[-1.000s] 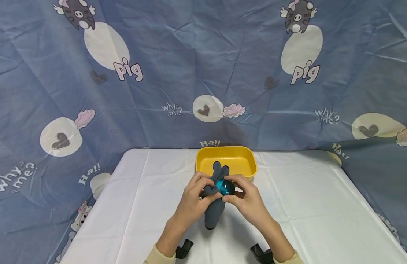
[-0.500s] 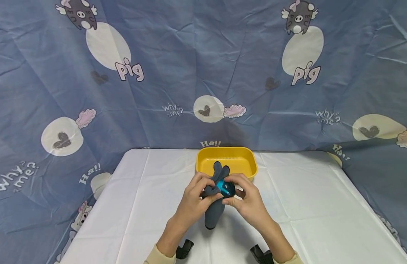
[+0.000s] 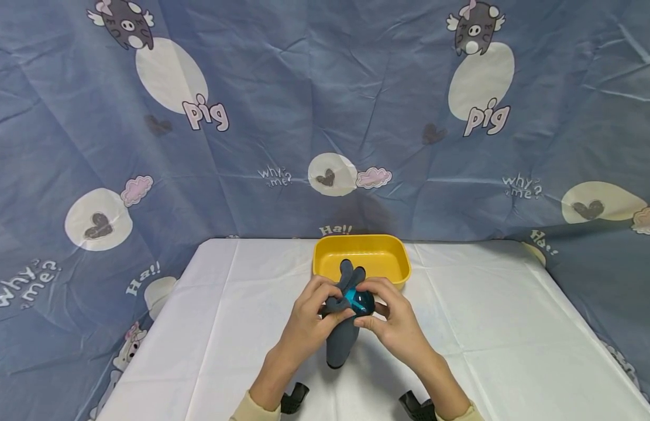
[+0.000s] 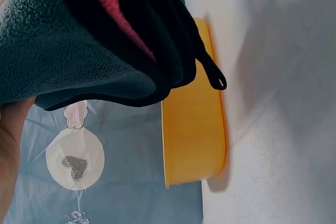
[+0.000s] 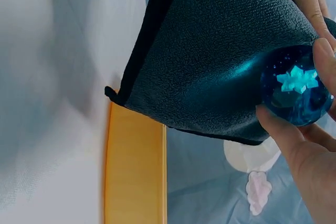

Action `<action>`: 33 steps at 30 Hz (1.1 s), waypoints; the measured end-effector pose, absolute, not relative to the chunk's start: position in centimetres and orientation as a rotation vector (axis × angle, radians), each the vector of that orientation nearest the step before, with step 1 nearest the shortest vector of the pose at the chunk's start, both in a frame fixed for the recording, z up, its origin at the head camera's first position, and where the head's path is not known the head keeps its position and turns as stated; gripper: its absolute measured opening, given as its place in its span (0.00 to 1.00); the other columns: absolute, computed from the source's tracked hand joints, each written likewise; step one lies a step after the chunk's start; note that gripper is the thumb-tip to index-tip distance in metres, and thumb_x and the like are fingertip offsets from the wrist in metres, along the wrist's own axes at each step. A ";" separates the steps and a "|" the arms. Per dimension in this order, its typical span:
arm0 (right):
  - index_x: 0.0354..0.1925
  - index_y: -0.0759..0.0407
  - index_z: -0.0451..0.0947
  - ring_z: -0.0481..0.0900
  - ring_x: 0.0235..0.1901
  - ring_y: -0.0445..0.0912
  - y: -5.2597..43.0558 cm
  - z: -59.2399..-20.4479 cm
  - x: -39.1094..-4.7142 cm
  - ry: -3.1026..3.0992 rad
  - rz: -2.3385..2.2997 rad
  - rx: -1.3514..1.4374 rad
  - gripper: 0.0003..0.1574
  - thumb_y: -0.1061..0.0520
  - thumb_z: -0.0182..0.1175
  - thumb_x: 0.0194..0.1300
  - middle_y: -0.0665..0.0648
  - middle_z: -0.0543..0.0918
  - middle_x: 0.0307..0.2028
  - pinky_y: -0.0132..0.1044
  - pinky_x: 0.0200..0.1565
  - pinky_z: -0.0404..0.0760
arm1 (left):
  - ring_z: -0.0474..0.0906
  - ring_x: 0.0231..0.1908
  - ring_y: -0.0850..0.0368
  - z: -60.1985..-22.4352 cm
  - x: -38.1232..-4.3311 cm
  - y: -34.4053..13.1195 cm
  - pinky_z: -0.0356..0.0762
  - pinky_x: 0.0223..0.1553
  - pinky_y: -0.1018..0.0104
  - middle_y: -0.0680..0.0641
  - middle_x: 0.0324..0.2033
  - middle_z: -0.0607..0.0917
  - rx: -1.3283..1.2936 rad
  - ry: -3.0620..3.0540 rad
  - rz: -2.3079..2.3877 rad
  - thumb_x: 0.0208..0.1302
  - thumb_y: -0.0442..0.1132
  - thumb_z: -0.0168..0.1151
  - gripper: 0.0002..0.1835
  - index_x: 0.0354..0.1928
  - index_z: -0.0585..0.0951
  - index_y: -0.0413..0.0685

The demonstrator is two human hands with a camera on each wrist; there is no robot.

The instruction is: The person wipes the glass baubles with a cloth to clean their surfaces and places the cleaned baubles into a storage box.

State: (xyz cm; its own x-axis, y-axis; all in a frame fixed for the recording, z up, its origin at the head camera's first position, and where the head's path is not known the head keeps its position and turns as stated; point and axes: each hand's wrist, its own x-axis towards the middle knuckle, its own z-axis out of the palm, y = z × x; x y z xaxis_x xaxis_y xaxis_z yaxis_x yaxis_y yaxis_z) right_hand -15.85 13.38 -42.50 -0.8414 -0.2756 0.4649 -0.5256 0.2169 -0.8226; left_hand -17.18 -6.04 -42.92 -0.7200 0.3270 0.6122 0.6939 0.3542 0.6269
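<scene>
A dark grey-teal cleaning cloth [image 3: 341,345] with black edging hangs in folds above the table. My left hand [image 3: 311,318] grips its bunched middle; the left wrist view shows a red strip and a small hanging loop on the cloth [image 4: 58,51]. Thumb and fingers of my right hand [image 3: 393,318] hold a clear blue glass ball [image 3: 364,303] against the cloth. Inside the ball [image 5: 289,103], a pale star-shaped figure shows in the right wrist view. The cloth covers part of the ball's left side in the head view.
Just behind the hands, a yellow plastic tub [image 3: 361,238] stands at the table's back edge. White cloth [image 3: 504,316] covers the table, and a blue printed curtain [image 3: 282,117] hangs behind it. Black wrist mounts [image 3: 295,397] sit below both wrists.
The ball has turned slightly between the right fingers, so its bright patch looks different. Both hands and the cloth stay in nearly the same place.
</scene>
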 end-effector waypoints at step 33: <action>0.55 0.48 0.71 0.78 0.40 0.42 13.3 -42.4 -15.5 -2.311 1.721 0.591 0.24 0.52 0.62 0.60 0.52 0.76 0.51 0.32 0.36 0.83 | 0.76 0.40 0.63 -42.9 -17.1 -6.0 0.80 0.33 0.77 0.53 0.42 0.72 -0.937 -2.192 -1.303 0.54 0.46 0.66 0.14 0.39 0.73 0.55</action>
State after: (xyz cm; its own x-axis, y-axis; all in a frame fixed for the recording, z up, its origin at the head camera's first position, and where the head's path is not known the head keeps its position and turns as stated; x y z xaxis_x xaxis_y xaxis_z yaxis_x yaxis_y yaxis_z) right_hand -15.51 13.32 -42.40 -0.9001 -0.1961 0.3891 -0.4289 0.2422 -0.8703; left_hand -17.11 -5.96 -42.87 -0.6837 0.3340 0.6489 0.7296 0.3329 0.5974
